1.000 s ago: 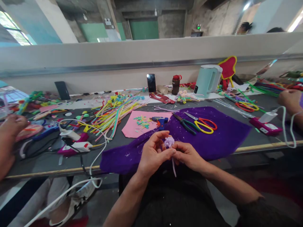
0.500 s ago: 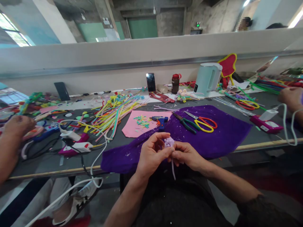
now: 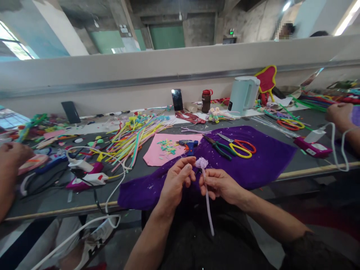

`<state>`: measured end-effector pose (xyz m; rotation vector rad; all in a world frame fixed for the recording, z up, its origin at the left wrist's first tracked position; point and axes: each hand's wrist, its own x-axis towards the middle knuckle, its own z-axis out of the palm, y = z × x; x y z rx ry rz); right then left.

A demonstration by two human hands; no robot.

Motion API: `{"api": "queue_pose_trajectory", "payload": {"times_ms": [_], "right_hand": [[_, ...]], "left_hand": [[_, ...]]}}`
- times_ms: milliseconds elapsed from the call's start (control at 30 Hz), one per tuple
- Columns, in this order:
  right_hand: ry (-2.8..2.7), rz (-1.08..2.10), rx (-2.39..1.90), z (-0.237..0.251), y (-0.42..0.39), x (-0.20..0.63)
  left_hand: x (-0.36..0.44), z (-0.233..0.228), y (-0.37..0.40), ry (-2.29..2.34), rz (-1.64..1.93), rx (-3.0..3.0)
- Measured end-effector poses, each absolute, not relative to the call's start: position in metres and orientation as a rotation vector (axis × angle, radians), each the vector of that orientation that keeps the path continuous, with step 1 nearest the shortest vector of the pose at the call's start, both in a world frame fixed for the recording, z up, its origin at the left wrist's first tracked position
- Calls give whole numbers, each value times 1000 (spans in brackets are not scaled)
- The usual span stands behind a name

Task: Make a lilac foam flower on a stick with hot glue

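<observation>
My right hand (image 3: 221, 184) pinches the stem of a lilac pipe-cleaner flower (image 3: 201, 163). Its bunched, fuzzy head points up, and the long stem hangs below my fingers over my lap. Just left of the head, my left hand (image 3: 180, 177) is loosely curled, its thumb and fingers apart with nothing visible between them. Beneath both hands lies a purple cloth (image 3: 261, 168) dotted with pale bits. On it rest scissors (image 3: 240, 147) with red and yellow handles and green-handled pliers (image 3: 221, 147). A blue glue gun (image 3: 190, 145) lies just beyond my left hand.
Small pastel cut pieces (image 3: 167, 146) lie on a pink sheet (image 3: 152, 153). Loose pipe cleaners (image 3: 140, 131) spread to the left. Power strips (image 3: 84, 176) with cables flank the cloth. A kettle (image 3: 242, 93), bottle (image 3: 206, 101) and phone (image 3: 177, 100) stand behind. Other people's hands (image 3: 339, 116) work at both sides.
My left hand has come off the flower and moved slightly left. The flower head now shows clear above my right hand, with much more stem hanging in view.
</observation>
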<state>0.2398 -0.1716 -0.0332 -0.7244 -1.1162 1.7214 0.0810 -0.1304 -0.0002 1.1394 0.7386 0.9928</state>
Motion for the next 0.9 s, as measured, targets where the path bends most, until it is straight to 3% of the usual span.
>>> {"api": "queue_pose_trajectory", "payload": {"times_ms": [700, 800, 900], "right_hand": [[-1426, 1544, -831, -28, -179, 247], [-1593, 1391, -960, -10, -182, 265], [-1813, 1038, -1099, 21, -180, 288]], "left_hand": [[76, -2, -141, 733, 961, 1284], [72, -4, -139, 763, 970, 1297], [67, -7, -133, 819, 977, 1284]]}}
